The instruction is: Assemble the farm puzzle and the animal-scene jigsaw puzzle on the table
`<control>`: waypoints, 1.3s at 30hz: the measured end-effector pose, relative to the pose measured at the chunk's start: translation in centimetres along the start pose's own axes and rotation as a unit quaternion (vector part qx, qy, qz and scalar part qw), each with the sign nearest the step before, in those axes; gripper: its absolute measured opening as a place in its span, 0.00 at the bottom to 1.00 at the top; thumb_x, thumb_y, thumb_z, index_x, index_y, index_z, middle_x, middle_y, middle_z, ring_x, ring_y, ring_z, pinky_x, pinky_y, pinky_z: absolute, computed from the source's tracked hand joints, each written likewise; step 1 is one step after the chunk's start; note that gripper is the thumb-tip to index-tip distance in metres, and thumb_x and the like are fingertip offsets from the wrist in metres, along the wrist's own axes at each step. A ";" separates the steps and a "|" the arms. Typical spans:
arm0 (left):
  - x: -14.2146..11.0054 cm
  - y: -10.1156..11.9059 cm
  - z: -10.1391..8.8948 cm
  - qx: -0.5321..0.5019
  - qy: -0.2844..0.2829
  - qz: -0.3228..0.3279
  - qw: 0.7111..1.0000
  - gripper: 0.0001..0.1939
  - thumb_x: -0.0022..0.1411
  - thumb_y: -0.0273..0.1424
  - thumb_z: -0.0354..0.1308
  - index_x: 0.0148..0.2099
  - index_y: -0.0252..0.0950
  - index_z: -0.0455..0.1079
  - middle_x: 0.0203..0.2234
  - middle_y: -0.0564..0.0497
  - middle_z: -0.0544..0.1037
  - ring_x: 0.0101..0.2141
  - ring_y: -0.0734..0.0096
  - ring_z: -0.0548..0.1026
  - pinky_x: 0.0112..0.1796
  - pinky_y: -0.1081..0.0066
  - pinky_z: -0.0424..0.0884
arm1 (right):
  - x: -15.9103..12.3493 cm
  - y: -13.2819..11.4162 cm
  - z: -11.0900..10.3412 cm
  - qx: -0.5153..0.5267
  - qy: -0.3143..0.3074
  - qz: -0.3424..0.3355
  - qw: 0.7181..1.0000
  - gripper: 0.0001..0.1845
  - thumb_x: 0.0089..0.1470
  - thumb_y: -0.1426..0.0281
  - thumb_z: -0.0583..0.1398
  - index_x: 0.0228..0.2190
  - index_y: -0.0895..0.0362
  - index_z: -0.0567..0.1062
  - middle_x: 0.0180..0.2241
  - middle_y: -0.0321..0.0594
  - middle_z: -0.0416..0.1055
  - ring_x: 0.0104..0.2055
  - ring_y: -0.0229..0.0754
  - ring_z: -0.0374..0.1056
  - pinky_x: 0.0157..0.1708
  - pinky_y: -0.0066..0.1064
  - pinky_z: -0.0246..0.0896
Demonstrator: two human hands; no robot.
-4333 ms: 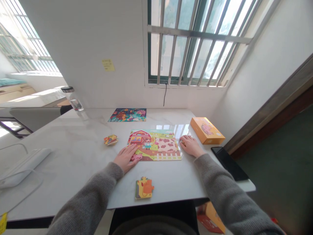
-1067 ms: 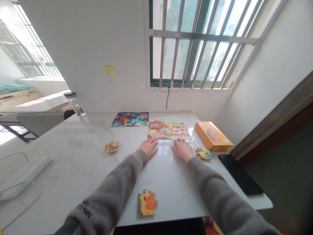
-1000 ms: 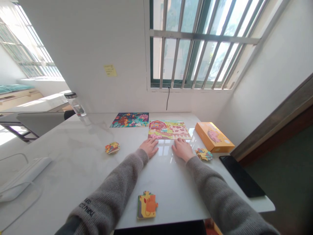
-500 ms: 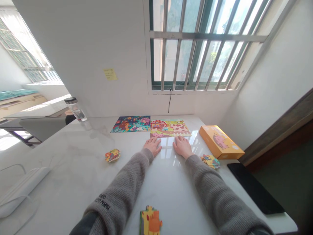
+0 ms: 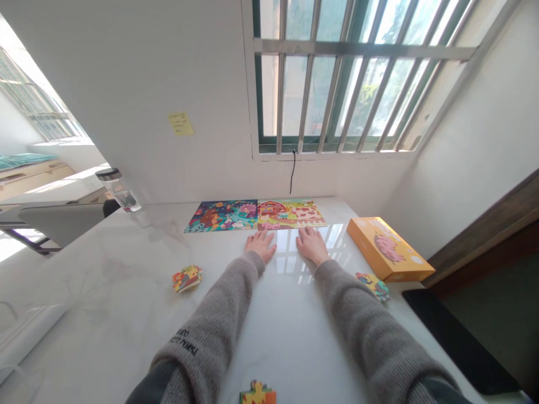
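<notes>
My left hand (image 5: 261,244) and my right hand (image 5: 310,243) lie flat and open on the white table (image 5: 105,314), fingertips against the near edge of a finished farm puzzle (image 5: 291,214) with a red barn and a spotted cow. That puzzle sits far back on the table, side by side with a dark, colourful finished puzzle (image 5: 220,215) on its left. Neither hand holds anything. Both arms wear grey knit sleeves.
An orange box (image 5: 388,249) lies at the right, with a small pile of puzzle pieces (image 5: 374,284) in front of it and a black tablet (image 5: 458,339) beyond. Another pile of pieces (image 5: 187,278) lies at the left. A giraffe piece stack (image 5: 257,393) is at the near edge. A glass jar (image 5: 115,189) stands back left.
Both hands have pushed the farm puzzle away from me, from the middle of the table to the far side, until it rests beside the dark puzzle. The camera has leaned forward.
</notes>
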State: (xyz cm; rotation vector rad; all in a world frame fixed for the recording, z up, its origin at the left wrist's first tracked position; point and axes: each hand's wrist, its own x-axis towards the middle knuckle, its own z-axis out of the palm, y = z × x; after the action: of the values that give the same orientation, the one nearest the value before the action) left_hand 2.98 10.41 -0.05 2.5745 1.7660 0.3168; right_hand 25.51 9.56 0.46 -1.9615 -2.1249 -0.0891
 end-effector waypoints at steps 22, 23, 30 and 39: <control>-0.3 0.3 0.1 0.016 0.022 -0.072 0.997 0.27 0.68 0.44 0.47 0.66 0.42 0.62 0.64 0.39 0.61 0.62 0.48 0.59 0.59 0.49 0.57 | -2.7 -1.5 0.0 -0.022 0.005 -0.029 0.999 0.27 0.67 0.63 0.46 0.63 0.56 0.62 0.65 0.51 0.58 0.68 0.54 0.50 0.66 0.50 0.41; -0.4 0.3 0.1 0.019 0.028 -0.093 0.995 0.28 0.68 0.44 0.47 0.65 0.41 0.62 0.64 0.38 0.62 0.62 0.48 0.59 0.59 0.49 0.57 | -3.3 -1.7 0.0 -0.021 0.003 -0.036 0.999 0.27 0.67 0.63 0.46 0.63 0.56 0.62 0.66 0.50 0.58 0.68 0.54 0.49 0.66 0.50 0.40; -0.1 -0.3 0.5 0.009 0.023 -0.120 0.992 0.30 0.68 0.46 0.47 0.67 0.40 0.60 0.67 0.39 0.58 0.67 0.50 0.53 0.63 0.51 0.50 | -5.8 -2.8 -0.5 -0.007 -0.006 -0.059 0.998 0.28 0.67 0.62 0.46 0.64 0.55 0.62 0.66 0.47 0.57 0.69 0.52 0.48 0.67 0.49 0.39; -0.5 -1.3 0.4 0.023 0.006 -0.092 0.995 0.30 0.69 0.45 0.45 0.68 0.40 0.59 0.68 0.40 0.57 0.68 0.53 0.53 0.65 0.52 0.50 | -8.0 -3.1 -1.3 0.001 -0.014 -0.071 0.997 0.27 0.67 0.63 0.46 0.64 0.54 0.62 0.67 0.46 0.57 0.69 0.50 0.48 0.67 0.48 0.39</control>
State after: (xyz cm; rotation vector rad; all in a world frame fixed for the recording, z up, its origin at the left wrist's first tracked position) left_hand 1.68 10.42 -0.71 2.4187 2.0191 0.2906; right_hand 23.09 1.22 0.29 -1.8182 -2.2808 -0.0848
